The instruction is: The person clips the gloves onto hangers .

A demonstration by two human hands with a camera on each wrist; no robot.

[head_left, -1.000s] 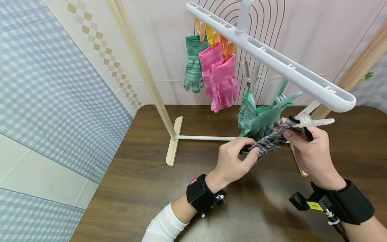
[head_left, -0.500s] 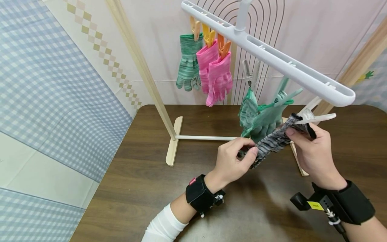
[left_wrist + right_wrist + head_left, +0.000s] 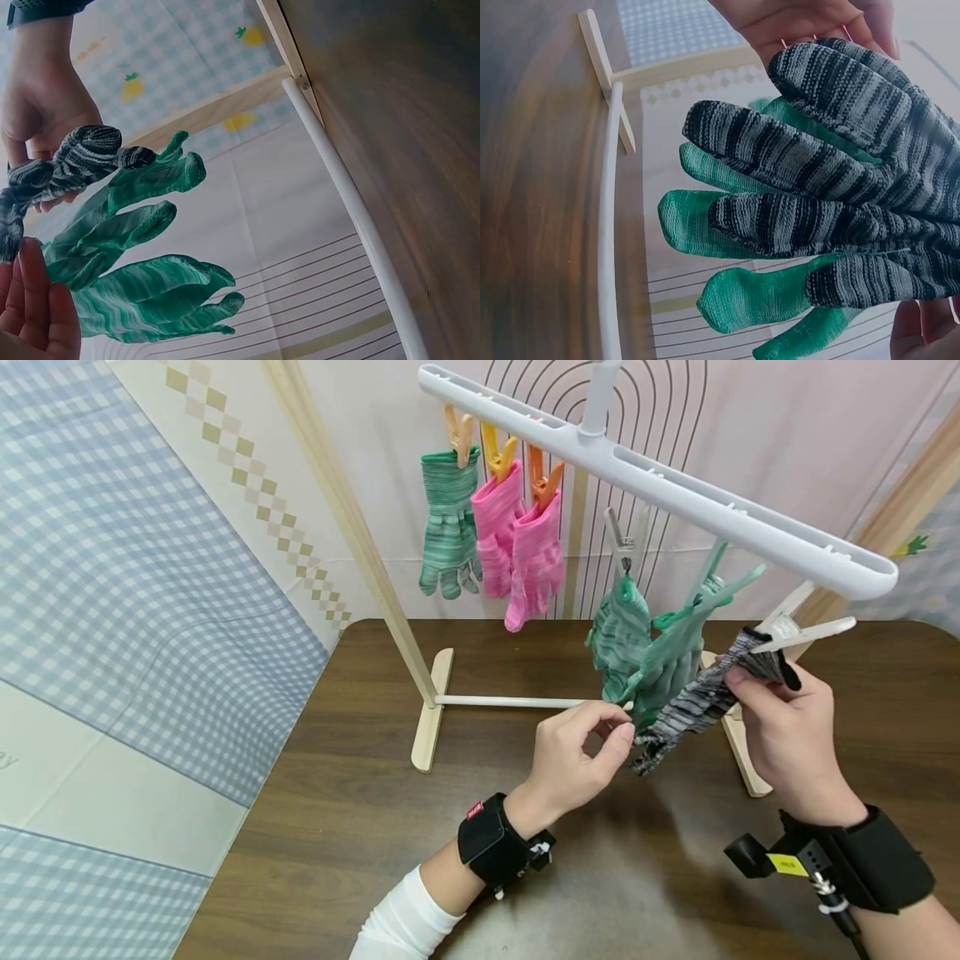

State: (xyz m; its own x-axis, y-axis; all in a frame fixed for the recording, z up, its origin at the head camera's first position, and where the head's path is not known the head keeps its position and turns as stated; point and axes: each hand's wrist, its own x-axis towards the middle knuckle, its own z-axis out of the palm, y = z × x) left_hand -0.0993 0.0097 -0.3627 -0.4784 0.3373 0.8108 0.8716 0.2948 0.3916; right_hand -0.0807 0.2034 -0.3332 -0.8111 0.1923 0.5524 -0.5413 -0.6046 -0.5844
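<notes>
A black-and-grey striped knit glove (image 3: 693,702) slants down from a white clothespin (image 3: 795,631) on the hanger bar. Near its cuff, my right hand (image 3: 787,735) pinches the glove between thumb and fingers. My left hand (image 3: 573,760) is beside the glove's finger ends, thumb and forefinger a little apart and right at the knit fingertips. In the right wrist view the striped glove fingers (image 3: 772,146) spread out, partly covering a green glove (image 3: 697,221) behind. Two green gloves hang just past the striped one, the nearer green glove (image 3: 667,652) from a pale green clothespin (image 3: 708,581).
A white hanger bar (image 3: 660,485) tilts down to the right overhead. At its left end hang another green glove (image 3: 448,522) and two pink gloves (image 3: 536,556) on clothespins. The wooden stand (image 3: 423,731) with a white lower rod (image 3: 510,702) stands on the brown table (image 3: 337,827).
My left fingers have come off the striped glove's finger ends. The right hand has shifted slightly right with the cuff. The hanger bar has swung, its left-end gloves moving left.
</notes>
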